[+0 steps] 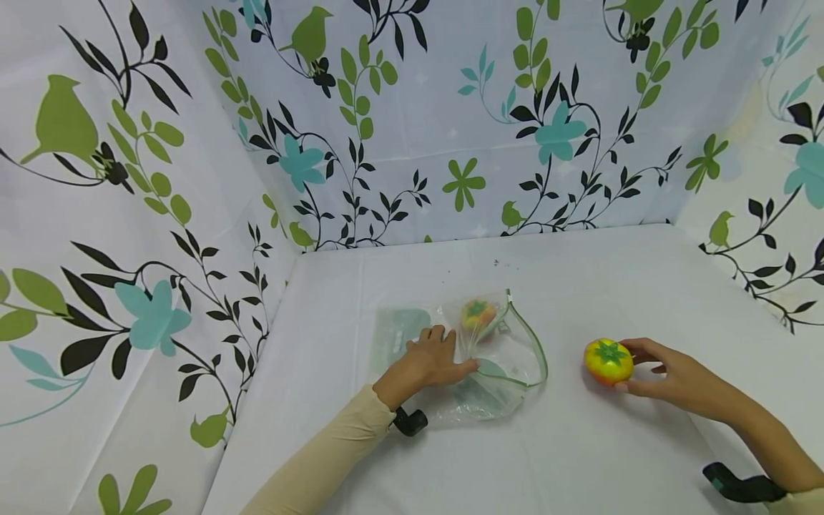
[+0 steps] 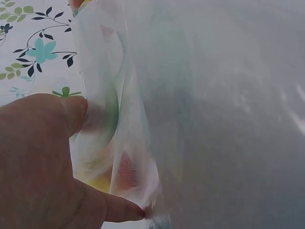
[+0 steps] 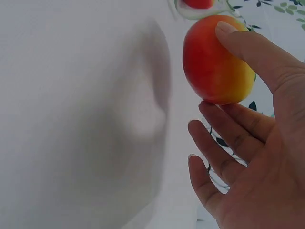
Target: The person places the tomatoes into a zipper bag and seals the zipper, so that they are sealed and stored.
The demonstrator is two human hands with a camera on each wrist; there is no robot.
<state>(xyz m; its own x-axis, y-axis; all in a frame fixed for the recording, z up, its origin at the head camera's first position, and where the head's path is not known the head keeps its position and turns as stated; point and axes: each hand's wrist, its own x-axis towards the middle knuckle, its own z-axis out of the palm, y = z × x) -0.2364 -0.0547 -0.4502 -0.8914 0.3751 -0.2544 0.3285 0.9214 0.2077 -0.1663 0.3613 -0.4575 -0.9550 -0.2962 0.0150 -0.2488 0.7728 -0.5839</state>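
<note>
A clear zip bag (image 1: 498, 406) with a green-edged mouth lies on the white table, its mouth gaping to the right. Inside it, toward the back, shows a yellow-orange toy tomato (image 1: 478, 312) with a green top. My left hand (image 1: 433, 361) rests on the bag with fingers spread, the thumb near the bag's mouth; the left wrist view shows the plastic (image 2: 167, 95) rising in front of that hand. To the right of the bag, my right hand (image 1: 672, 379) holds another red-and-yellow toy tomato (image 3: 214, 62) between thumb and fingertips, low over the table.
White cloth covers the table (image 1: 360, 458). Patterned curtains (image 1: 412, 143) with leaves and birds hang behind and on both sides. A black wrist device (image 1: 740, 485) sits on the right wrist, and another (image 1: 410, 422) shows under the left.
</note>
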